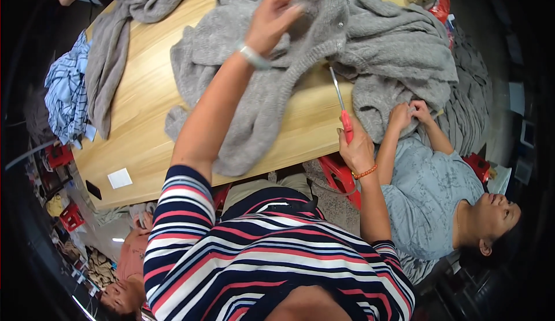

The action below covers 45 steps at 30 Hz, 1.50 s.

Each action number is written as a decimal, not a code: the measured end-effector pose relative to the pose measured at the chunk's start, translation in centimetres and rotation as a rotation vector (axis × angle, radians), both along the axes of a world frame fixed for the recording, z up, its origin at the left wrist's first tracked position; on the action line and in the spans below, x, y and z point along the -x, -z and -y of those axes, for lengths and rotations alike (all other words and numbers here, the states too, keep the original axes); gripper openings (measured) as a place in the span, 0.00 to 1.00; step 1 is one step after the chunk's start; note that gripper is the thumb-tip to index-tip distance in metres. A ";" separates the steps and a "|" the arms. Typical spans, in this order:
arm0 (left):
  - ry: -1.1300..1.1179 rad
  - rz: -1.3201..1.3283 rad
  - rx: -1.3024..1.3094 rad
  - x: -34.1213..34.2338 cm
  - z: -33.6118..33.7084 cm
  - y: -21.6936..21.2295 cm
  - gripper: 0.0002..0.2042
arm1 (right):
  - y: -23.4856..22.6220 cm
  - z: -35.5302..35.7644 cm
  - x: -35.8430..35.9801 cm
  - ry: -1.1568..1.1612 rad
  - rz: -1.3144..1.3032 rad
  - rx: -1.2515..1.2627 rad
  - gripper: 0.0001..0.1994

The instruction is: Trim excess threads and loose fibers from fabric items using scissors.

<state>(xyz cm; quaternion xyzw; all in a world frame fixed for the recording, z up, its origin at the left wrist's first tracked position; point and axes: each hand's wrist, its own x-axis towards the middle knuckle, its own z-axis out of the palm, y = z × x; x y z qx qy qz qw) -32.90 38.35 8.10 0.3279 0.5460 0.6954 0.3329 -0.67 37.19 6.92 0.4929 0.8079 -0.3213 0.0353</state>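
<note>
A grey knit cardigan (254, 113) lies spread and rumpled over the wooden table (147, 89) in front of me. Small round buttons show along its ribbed front band. My left hand (273, 23) is over the upper part of the knit, slightly blurred, its fingers apart and nothing in them. Held in my right hand (358, 150) is a red-handled tool (347, 124) with a long thin metal shaft or blade. Its tip points away from me and reaches the lower edge of the band. I cannot tell whether it touches the knit, nor what exact tool it is.
At right, a co-worker's hands (407, 113) work on grey knit. Another grey garment (110, 61) and blue checked cloth (68, 87) hang at the left edge. A white card (119, 178) and black phone (93, 190) lie near-left. A red stool (341, 176) stands below the table.
</note>
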 end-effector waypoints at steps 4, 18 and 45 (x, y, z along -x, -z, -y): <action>-0.551 -0.777 0.468 4.9 16.7 9.2 0.32 | 0.5 2.8 1.9 -0.237 0.001 0.028 0.19; -0.049 -0.934 0.789 -0.3 41.9 14.9 0.49 | 11.5 13.0 8.9 -0.705 -0.091 -0.274 0.17; -0.412 0.808 0.504 4.7 25.5 19.6 0.20 | 8.5 1.0 9.3 -0.161 -0.345 -0.266 0.24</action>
